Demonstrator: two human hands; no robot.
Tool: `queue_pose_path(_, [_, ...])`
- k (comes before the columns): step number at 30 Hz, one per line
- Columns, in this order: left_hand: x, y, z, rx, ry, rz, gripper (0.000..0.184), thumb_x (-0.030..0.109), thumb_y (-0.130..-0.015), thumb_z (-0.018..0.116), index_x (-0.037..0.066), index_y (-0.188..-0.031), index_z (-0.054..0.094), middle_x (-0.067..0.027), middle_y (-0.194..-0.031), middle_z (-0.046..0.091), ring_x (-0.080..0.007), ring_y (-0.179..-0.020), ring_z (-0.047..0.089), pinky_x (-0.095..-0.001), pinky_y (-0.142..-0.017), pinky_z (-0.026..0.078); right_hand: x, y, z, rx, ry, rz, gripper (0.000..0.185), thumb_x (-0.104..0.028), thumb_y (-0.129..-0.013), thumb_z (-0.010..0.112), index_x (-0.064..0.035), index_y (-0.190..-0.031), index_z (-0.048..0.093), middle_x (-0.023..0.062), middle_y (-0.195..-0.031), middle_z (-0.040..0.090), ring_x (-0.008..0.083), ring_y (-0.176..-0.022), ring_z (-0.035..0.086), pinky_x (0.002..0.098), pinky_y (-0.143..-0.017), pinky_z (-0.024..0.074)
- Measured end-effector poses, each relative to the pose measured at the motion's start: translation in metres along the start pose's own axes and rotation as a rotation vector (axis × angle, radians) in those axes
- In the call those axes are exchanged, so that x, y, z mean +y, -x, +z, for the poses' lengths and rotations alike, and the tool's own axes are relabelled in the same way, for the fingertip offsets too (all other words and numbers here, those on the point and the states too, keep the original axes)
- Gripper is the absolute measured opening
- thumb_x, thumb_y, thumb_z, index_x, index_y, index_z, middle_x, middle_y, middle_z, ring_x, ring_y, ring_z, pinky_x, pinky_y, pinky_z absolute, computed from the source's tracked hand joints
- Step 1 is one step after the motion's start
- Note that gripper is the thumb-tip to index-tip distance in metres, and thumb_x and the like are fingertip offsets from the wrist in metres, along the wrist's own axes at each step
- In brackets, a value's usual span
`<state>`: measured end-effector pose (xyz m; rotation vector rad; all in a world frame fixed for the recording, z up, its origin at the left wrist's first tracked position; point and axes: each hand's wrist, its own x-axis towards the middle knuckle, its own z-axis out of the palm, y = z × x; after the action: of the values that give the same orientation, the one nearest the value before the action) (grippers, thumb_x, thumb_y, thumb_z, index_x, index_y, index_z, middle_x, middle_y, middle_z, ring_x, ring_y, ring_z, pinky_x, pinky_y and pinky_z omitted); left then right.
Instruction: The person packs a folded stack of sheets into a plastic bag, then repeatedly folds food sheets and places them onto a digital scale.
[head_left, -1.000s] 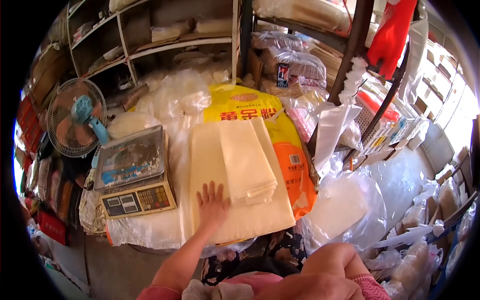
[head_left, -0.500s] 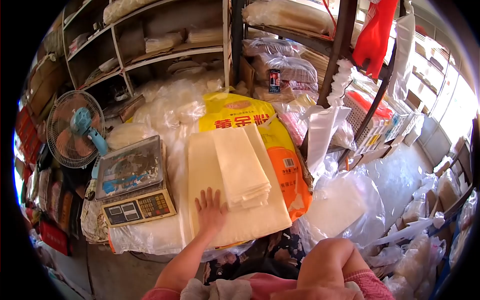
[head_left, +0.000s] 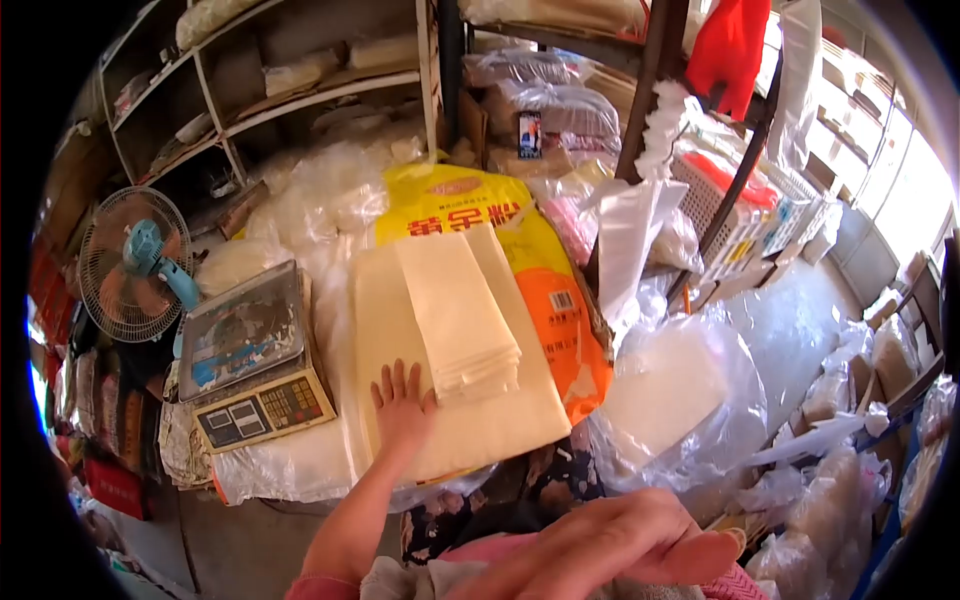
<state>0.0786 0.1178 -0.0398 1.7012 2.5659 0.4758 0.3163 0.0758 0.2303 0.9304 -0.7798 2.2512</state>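
Observation:
My left hand point(head_left: 404, 412) lies flat with fingers spread on a large stack of cream sheets point(head_left: 480, 440), near its left front part. Beside its fingertips, a smaller bundle of narrow folded cream sheets point(head_left: 460, 315) rests on top, its layered ends toward me. My right hand point(head_left: 650, 535) is raised close to my body, low in the view, over my pink sleeve. Its fingers are bent and partly hidden, and I cannot make out anything held in it.
A digital scale point(head_left: 255, 350) stands left of the stack, with a fan point(head_left: 137, 262) beyond it. Under the stack lies a yellow and orange printed bag point(head_left: 560, 290). Clear plastic bags point(head_left: 690, 400) are at the right. A phone point(head_left: 530, 135) stands at the back, near shelves point(head_left: 320, 95).
My view has shifted slightly, moving the scene left. My right hand has come across in front of my body toward the left. My left hand stays flat on the sheets.

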Motion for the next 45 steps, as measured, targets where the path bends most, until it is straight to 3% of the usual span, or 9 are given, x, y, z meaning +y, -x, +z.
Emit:
queue_pose_path(6, [0.001, 0.002, 0.001, 0.0, 0.018, -0.009, 0.057, 0.04, -0.094, 0.039, 0.011, -0.143, 0.038, -0.0143, -0.153, 0.023, -0.0323, -0.144, 0.013, -0.0495, -0.116, 0.005, -0.022, -0.001, -0.031, -0.352, 0.665, -0.167, 0.064, -0.045, -0.092, 0.053, 0.0078, -0.128, 0.047, 0.0369, -0.128, 0.041, 0.0444, -0.119, 0.048, 0.0577, -0.1, 0.0354])
queue_pose_path(11, [0.0, 0.003, 0.002, 0.03, 0.023, -0.001, 0.057, 0.034, -0.091, 0.045, 0.011, -0.142, 0.039, -0.0129, -0.152, 0.026, -0.0324, -0.143, 0.016, -0.0494, -0.116, 0.007, -0.091, 0.047, -0.096, 0.788, 1.42, -0.3, 0.016, -0.006, -0.091, 0.052, 0.0055, -0.098, 0.062, 0.0156, -0.105, 0.065, 0.0251, -0.095, 0.061, 0.0348, -0.086, 0.0478])
queue_pose_path(17, [-0.001, 0.005, -0.001, 0.076, 0.042, 0.04, 0.055, 0.039, -0.093, 0.044, 0.009, -0.139, 0.043, -0.0149, -0.151, 0.029, -0.0336, -0.142, 0.018, -0.0501, -0.116, 0.008, -0.226, 0.099, -0.299, 1.249, 2.729, -0.265, 0.043, -0.024, -0.088, 0.061, -0.0039, -0.126, 0.056, 0.0156, -0.118, 0.063, 0.031, -0.107, 0.061, 0.0363, -0.09, 0.0457])
queue_pose_path(20, [-0.004, 0.006, 0.002, 0.117, 0.074, 0.057, 0.054, 0.037, -0.092, 0.048, 0.008, -0.137, 0.045, -0.0155, -0.148, 0.034, -0.0348, -0.141, 0.021, -0.0523, -0.115, 0.011, -0.236, 0.082, -0.277, 1.336, 2.436, 0.152, 0.031, -0.026, -0.087, 0.062, -0.0069, -0.111, 0.066, 0.0135, -0.098, 0.069, 0.0322, -0.091, 0.064, 0.0376, -0.08, 0.0481])
queue_pose_path(25, [-0.015, 0.003, 0.004, 0.206, 0.659, -0.109, 0.043, 0.012, -0.085, 0.057, 0.005, -0.128, 0.053, -0.0163, -0.139, 0.044, -0.0293, -0.131, 0.039, -0.041, -0.108, 0.031, -0.228, 0.084, -0.267, 1.245, 2.504, -0.142, 0.017, -0.019, -0.081, 0.068, -0.0035, -0.074, 0.063, 0.0127, -0.075, 0.066, 0.0309, -0.075, 0.064, 0.0388, -0.07, 0.0478])
queue_pose_path(29, [0.017, 0.028, -0.049, 0.397, 0.776, 0.055, 0.036, -0.004, -0.081, 0.057, 0.001, -0.117, 0.06, -0.0132, -0.125, 0.058, -0.0211, -0.116, 0.055, -0.0306, -0.097, 0.042, -0.188, 0.097, -0.217, 0.884, 2.343, 0.299, 0.01, -0.01, -0.076, 0.067, -0.0017, -0.074, 0.062, 0.0107, -0.071, 0.065, 0.0257, -0.066, 0.063, 0.0351, -0.062, 0.0481])
queue_pose_path(36, [0.102, 0.055, -0.049, -0.392, 1.7, 0.0, 0.048, 0.011, -0.091, 0.062, -0.003, -0.133, 0.045, -0.0113, -0.121, 0.059, -0.0167, -0.108, 0.057, -0.0288, -0.095, 0.044, -0.024, 0.112, -0.132, 0.578, 2.042, 0.352, 0.01, -0.005, -0.08, 0.067, -0.0021, -0.088, 0.062, 0.0115, -0.082, 0.063, 0.0256, -0.079, 0.065, 0.0335, -0.068, 0.0504])
queue_pose_path(41, [0.104, 0.066, -0.076, -0.227, 1.683, -0.126, 0.044, -0.001, -0.085, 0.066, -0.004, -0.126, 0.051, -0.0102, -0.116, 0.06, -0.0138, -0.101, 0.058, -0.0262, -0.089, 0.047, 0.018, 0.133, -0.107, 0.597, 1.823, 0.423, 0.015, -0.01, -0.082, 0.068, -0.0046, -0.096, 0.064, 0.0155, -0.085, 0.065, 0.0347, -0.076, 0.064, 0.036, -0.065, 0.0509])
queue_pose_path(45, [0.084, 0.074, -0.087, -0.085, 1.647, -0.099, 0.049, -0.011, -0.078, 0.067, -0.004, -0.124, 0.053, -0.0093, -0.112, 0.062, -0.0144, -0.097, 0.061, -0.0258, -0.085, 0.05, -0.02, 0.134, -0.074, 0.65, 1.718, 0.634, 0.024, -0.006, -0.085, 0.065, 0.0009, -0.108, 0.061, 0.0094, -0.087, 0.069, 0.0157, -0.072, 0.065, 0.0264, -0.066, 0.05])
